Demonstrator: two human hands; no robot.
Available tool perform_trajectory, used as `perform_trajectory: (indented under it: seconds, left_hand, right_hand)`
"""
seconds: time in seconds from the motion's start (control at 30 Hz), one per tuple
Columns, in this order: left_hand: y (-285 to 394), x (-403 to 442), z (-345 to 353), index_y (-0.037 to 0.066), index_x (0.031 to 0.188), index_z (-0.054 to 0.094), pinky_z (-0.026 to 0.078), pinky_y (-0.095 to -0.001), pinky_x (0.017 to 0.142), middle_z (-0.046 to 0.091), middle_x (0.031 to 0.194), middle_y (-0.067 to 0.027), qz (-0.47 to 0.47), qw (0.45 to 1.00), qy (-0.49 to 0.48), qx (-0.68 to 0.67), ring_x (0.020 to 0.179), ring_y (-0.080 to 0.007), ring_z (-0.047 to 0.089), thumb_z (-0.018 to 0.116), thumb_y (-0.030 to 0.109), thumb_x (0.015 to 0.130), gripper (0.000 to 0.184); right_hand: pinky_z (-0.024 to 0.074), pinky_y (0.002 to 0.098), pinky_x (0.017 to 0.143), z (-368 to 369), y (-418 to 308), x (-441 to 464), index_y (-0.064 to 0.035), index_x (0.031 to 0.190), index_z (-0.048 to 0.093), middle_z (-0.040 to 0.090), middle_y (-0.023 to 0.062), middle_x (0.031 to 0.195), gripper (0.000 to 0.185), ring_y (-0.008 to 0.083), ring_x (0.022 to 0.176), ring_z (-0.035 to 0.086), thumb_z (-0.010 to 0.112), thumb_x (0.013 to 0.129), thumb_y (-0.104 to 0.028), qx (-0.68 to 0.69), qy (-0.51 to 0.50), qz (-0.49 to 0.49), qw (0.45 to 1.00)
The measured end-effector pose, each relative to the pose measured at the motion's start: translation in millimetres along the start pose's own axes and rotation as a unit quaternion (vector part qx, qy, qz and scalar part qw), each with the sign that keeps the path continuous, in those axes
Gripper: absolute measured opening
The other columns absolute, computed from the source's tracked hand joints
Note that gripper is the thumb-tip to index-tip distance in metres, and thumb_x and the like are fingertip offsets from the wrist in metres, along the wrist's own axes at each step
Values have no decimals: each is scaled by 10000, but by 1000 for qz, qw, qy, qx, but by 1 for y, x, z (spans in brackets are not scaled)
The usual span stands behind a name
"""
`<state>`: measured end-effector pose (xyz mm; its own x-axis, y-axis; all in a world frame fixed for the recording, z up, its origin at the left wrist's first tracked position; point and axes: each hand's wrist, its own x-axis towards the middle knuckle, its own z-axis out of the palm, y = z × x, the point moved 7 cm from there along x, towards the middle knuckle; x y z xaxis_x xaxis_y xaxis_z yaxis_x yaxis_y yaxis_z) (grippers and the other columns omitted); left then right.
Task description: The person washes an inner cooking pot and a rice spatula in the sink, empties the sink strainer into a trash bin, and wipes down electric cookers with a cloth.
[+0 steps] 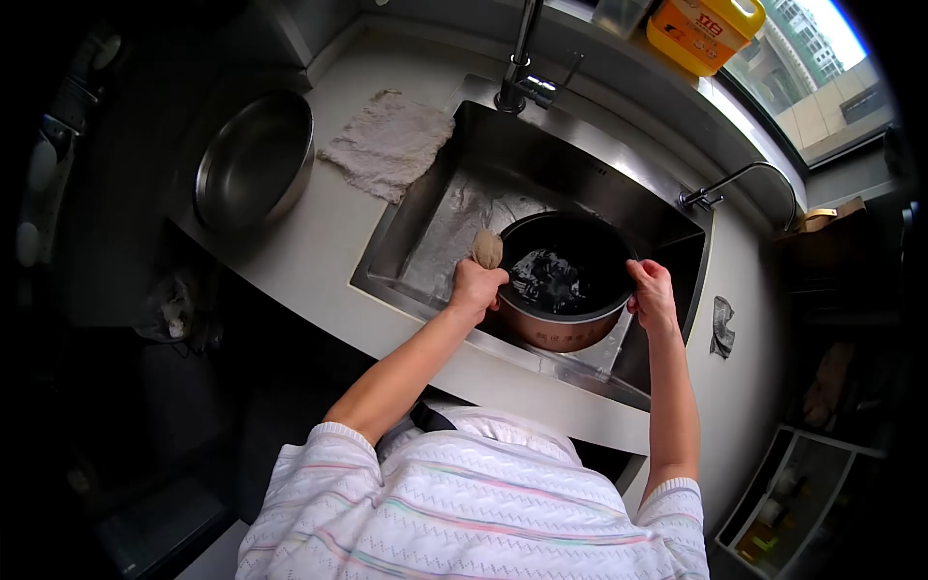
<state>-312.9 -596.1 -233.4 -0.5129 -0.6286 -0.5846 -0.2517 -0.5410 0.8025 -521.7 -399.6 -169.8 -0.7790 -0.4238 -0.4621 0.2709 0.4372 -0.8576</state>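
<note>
Over the metal sink (416, 253) I hold a rice cooker inner pot (563, 334), black inside and copper-brown outside, with writing on its side. Some water glints at the bottom of it. My left hand (477, 287) is closed on the left rim, and a bunched beige rag (487, 248) pokes up from the same grip. At the right rim, my right hand (652, 292) is closed with the thumb over the edge. Whether the pot's base touches the sink floor is hidden.
A large metal basin (255, 162) stands on the counter at left, beside a spread-out pale cloth (391, 145). Behind the sink rise a faucet (522, 82) and a thin curved tap (749, 172). A yellow detergent jug (701, 37) sits on the windowsill. A crumpled grey scrap (722, 327) lies at right.
</note>
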Motion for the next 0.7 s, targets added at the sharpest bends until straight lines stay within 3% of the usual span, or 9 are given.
perform_trajectory:
  seconds: [0.17,0.37,0.5,0.6,0.7]
  left_hand:
    - [-20,0,-14,0,579,486,372,-321,290,454,479,-54,-90,995,-18,-32,322,-152,426,577,6,669,128]
    - [-20,8,-20,43,569,434,364,-322,296,385,463,-22,-137,986,-50,-86,325,-123,378,573,18,697,190]
    - [-14,7,-24,34,586,457,366,-327,302,408,477,-23,-126,986,-64,-85,330,-135,388,584,27,684,160]
    - [-3,12,-32,10,667,512,369,-335,307,440,494,-25,-27,999,-21,-17,330,-149,408,598,33,657,90]
    - [27,6,-33,-13,802,564,458,-352,431,539,575,-71,41,995,-17,91,439,-196,521,596,22,631,178]
  right_hand:
    - [338,275,297,48,-82,22,18,689,489,475,56,508,257,149,351,471,574,815,-189,-239,-16,-91,967]
    - [344,284,325,88,-129,19,37,720,500,466,62,504,261,144,368,476,570,827,-191,-326,-26,-103,939]
    - [337,280,316,71,-110,20,22,705,496,454,46,497,250,142,346,452,567,830,-183,-264,-39,-82,960]
    - [349,275,305,46,-46,24,-5,700,501,464,39,500,237,141,335,452,567,837,-186,-153,-59,-27,986]
    - [372,257,301,34,21,10,-47,751,515,462,11,510,217,123,335,435,584,849,-228,-54,-62,65,994]
